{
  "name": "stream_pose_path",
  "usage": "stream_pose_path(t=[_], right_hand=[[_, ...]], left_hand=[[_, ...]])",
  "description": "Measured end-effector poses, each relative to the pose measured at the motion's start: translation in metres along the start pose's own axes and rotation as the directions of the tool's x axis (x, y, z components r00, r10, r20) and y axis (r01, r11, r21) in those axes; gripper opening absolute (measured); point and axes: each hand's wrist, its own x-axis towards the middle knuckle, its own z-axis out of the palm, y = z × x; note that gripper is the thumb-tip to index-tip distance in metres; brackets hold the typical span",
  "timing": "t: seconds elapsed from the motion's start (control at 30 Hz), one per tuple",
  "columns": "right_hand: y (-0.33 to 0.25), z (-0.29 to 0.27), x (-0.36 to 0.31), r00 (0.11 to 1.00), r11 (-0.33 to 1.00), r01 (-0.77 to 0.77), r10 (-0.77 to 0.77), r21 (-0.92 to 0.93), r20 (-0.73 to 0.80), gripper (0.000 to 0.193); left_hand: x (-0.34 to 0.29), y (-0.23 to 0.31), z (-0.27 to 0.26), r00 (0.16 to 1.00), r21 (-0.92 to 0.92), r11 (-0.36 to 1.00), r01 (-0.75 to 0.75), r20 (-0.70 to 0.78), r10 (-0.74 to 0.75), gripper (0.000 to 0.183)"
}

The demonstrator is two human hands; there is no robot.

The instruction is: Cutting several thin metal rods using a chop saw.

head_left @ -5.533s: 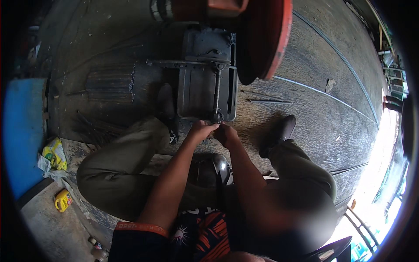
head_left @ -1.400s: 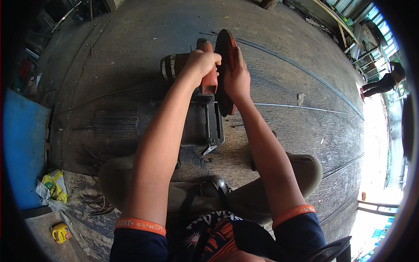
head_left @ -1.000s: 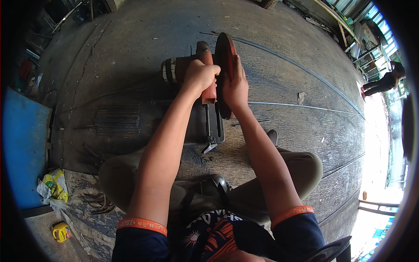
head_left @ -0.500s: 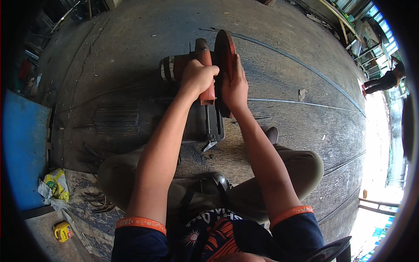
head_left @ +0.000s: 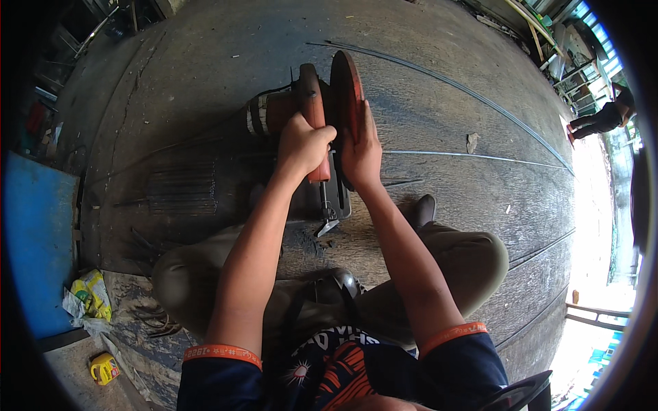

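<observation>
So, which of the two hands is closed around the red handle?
The left hand grips the red handle; the right hand rests open against the round cover.

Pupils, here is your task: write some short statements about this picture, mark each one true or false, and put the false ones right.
1. The left hand is closed around the long red-orange handle. True.
2. The right hand grips that handle too. False: it is held against the large round red guard.
3. Thin dark metal rods lie in a row left of the machine. True.
4. The flat blue panel stands at the picture's right edge. False: the blue panel is at the left edge.
5. The small yellow container is at the lower left. True.
6. Nobody else is in view. False: a person in dark clothes is at the upper right.
</observation>
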Motion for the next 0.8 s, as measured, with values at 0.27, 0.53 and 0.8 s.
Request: stream_pose_path(t=[0.27, 0.53, 0.8], right_hand=[[0.004, 0.001, -0.011, 1.0, 1.0, 0.01, -0.01, 0.015, -0.019, 0.059], [0.01, 0.001, -0.021, 1.0, 1.0, 0.009, -0.009, 0.011, -0.026, 0.059], [0.01, 0.001, -0.027, 0.999, 1.0, 0.016, -0.015, 0.026, -0.034, 0.059]], left_hand=[[-0.014, 0.003, 0.001, 0.999, 0.008, 0.999, 0.031, 0.032, -0.031, 0.016], [-0.021, -0.007, 0.004, 0.999, 0.0, 1.0, 0.02, 0.031, -0.02, 0.029], [-0.026, -0.015, 0.006, 1.0, -0.043, 0.999, -0.004, 0.01, 0.004, 0.029]])
